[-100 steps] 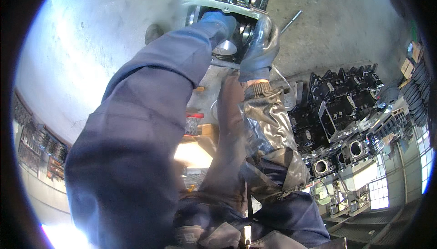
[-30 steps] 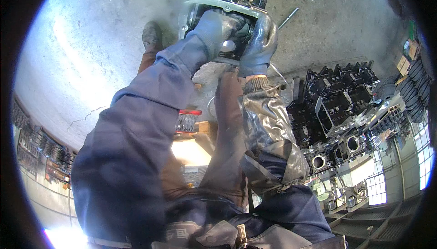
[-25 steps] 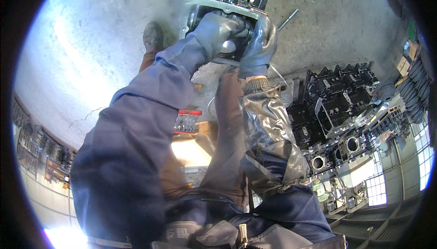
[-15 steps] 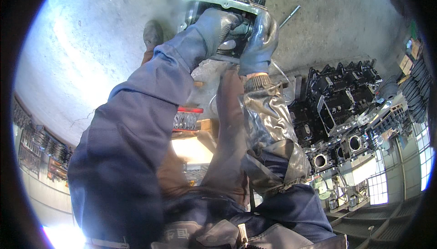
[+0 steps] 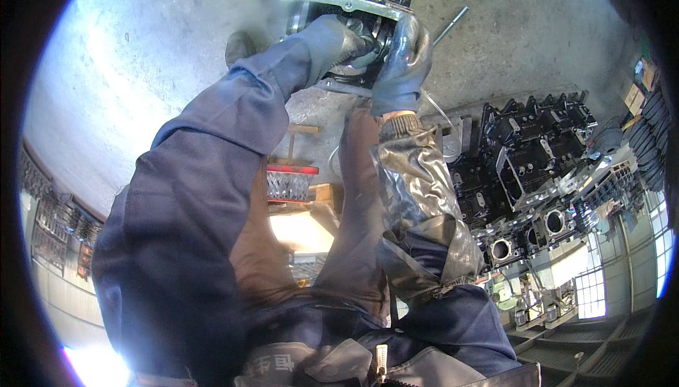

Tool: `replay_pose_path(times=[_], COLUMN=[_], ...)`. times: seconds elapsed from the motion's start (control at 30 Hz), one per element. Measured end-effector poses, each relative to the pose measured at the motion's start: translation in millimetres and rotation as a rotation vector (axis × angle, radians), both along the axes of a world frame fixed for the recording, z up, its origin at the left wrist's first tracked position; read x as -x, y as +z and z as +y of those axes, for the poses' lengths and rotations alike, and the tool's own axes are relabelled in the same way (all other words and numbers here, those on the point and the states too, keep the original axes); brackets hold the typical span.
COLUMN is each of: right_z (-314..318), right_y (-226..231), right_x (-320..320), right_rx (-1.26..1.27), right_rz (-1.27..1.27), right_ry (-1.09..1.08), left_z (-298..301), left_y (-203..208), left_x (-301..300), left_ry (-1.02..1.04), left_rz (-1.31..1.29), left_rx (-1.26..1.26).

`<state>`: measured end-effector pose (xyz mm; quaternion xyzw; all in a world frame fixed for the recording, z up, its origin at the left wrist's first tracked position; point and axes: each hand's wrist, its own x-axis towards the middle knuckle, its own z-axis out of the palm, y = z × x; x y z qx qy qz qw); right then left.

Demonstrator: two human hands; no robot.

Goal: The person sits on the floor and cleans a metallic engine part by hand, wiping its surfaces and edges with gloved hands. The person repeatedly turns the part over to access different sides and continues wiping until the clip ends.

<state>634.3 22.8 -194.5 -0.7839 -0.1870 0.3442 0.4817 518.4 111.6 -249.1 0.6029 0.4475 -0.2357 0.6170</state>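
A blue-grey-gloved left hand (image 5: 338, 42) is resting inside an open, pale-rimmed black metal engine casing (image 5: 368, 10) ahead of the wearer, its fingers' grip hidden, while the matching right hand (image 5: 404, 65)'s fingers are clasping the casing's right side, work inside seemingly unfinished.

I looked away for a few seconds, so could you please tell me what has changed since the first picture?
The left hand has drawn back slightly in the opening of the engine block, showing more glove, and the left sleeve has shifted left, uncovering more of the red-rimmed tray. Any grip change inside is unclear. The right hand stays at the block's right edge.
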Motion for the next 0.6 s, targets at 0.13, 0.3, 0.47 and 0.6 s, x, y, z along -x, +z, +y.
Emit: replay_pose_path(times=[0.13,0.3,0.47,0.6], right_z=[0,0,0,-2], right_y=[-2,-6,-5,-4], right_x=[-1,-3,-4,-4], right_rx=[0.038,0.018,0.009,0.007], right_rz=[-0.02,-0.086,-0.003,-0.04], right_ry=[0.007,0.012,0.01,0.013], left_z=[-10,-13,-31,-42], left_y=[16,21,46,45], left_x=[-2,-10,-8,-7], left_ry=[0.327,-0.03,0.361,0.745], left_rz=[-0.097,-0.087,-0.125,-0.173], left_rx=[-0.027,-0.225,-0.254,-0.149])
